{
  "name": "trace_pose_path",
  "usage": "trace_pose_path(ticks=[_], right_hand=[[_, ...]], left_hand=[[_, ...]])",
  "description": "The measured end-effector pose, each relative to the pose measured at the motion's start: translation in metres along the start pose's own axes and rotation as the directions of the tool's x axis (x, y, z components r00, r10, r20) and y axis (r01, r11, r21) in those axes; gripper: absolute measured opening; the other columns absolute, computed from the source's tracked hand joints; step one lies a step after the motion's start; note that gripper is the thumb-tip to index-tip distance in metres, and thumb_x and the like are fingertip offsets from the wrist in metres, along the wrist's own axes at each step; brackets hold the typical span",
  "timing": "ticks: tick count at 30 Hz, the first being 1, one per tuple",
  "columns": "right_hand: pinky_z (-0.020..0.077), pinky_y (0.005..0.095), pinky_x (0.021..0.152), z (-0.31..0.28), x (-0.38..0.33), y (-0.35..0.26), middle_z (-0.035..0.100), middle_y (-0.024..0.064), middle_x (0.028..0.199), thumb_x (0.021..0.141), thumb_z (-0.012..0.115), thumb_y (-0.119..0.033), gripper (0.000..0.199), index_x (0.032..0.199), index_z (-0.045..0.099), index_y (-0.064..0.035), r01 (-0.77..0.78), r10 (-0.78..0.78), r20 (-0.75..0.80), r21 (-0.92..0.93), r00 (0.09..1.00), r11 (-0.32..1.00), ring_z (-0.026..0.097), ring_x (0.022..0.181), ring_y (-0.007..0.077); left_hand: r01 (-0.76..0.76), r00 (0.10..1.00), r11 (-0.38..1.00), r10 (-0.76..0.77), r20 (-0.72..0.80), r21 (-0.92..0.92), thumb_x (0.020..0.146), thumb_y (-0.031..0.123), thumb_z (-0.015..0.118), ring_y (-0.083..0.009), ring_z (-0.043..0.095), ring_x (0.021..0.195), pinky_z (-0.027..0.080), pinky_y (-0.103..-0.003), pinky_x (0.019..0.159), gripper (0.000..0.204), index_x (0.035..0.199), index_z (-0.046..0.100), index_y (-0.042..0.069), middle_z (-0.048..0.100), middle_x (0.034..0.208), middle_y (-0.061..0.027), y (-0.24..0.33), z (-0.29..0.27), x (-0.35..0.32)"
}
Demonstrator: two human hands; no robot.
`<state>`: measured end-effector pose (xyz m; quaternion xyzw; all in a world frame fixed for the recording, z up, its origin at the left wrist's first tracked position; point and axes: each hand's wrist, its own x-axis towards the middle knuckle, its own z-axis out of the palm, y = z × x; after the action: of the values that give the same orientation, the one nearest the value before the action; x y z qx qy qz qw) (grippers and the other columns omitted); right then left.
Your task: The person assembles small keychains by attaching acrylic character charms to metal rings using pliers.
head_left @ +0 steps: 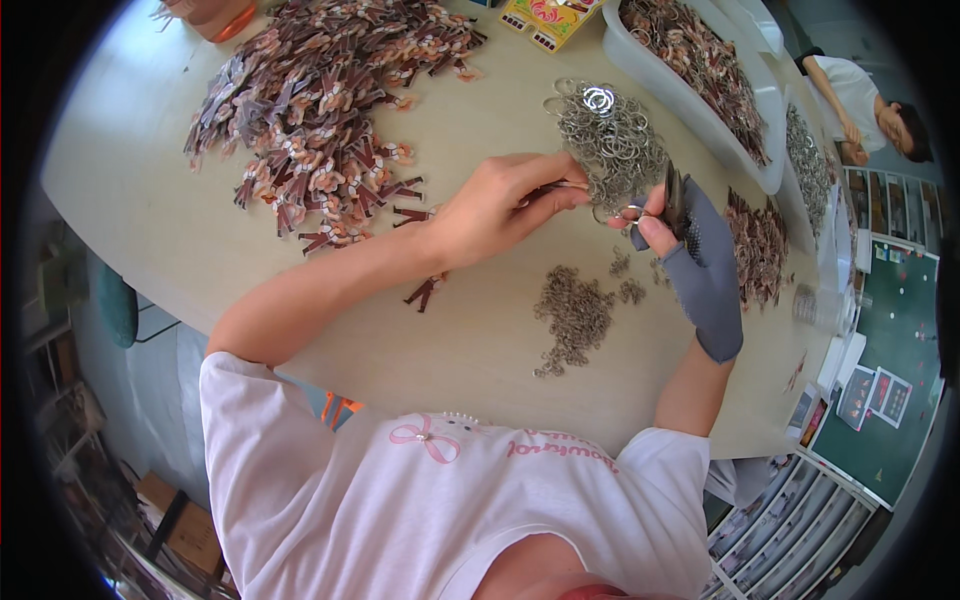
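Note:
My left hand [505, 205] is bare and closed in a pinch. Between thumb and fingers it holds what looks like a flat printed charm, seen edge-on and mostly hidden. Close beside it, my right hand [695, 260] wears a grey fingerless glove. Its bare fingertips pinch a silver ring [633, 211], and dark pliers [674, 198] are gripped in the same hand. Just beyond both hands lies a heap of silver key rings with chains [610, 140]. Nearer to me is a smaller pile of tiny metal links [575, 315].
A big pile of brown printed figure charms [320, 110] covers the table's far left. White bins [625, 60] of charms and rings stand at the far right, near another charm pile [755, 245]. A yellow printed card [550, 20] lies at the back. Another person [850, 100] sits beyond.

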<state>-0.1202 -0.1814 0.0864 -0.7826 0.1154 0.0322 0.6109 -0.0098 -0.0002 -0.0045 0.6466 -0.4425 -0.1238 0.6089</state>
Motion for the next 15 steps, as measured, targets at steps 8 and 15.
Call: trace_pose_path(ticks=[8, 15], right_hand=[[0.0437, 0.0235, 0.073, 0.0044, -0.0063, -0.0014, 0.059, 0.0041, 0.085, 0.092, 0.056, -0.005, 0.006, 0.094, 0.052, -0.0013, 0.029, -0.028, -0.063, 0.007, 0.998, 1.000, 0.059, 0.086, 0.0101], [0.0436, 0.0225, 0.074, 0.0055, -0.0002, -0.0064, 0.060, 0.0043, 0.088, 0.092, 0.056, -0.004, 0.006, 0.096, 0.053, -0.0016, 0.095, -0.095, -0.045, 0.007, 0.994, 0.995, 0.056, 0.084, 0.0087]], left_hand=[[-0.093, 0.994, 0.993, 0.097, -0.054, 0.075, 0.087, 0.002, 0.066, -0.0157, 0.064, 0.073, 0.050, -0.027, 0.059, 0.008, 0.093, 0.063, -0.001, 0.067, 0.088, -0.0081, -0.0018, -0.0001, 0.0003], [-0.156, 0.987, 0.984, 0.159, -0.030, 0.082, 0.086, 0.004, 0.067, -0.0172, 0.062, 0.071, 0.049, -0.027, 0.058, 0.011, 0.096, 0.063, 0.000, 0.067, 0.090, -0.0080, -0.0009, 0.0036, -0.0011]])
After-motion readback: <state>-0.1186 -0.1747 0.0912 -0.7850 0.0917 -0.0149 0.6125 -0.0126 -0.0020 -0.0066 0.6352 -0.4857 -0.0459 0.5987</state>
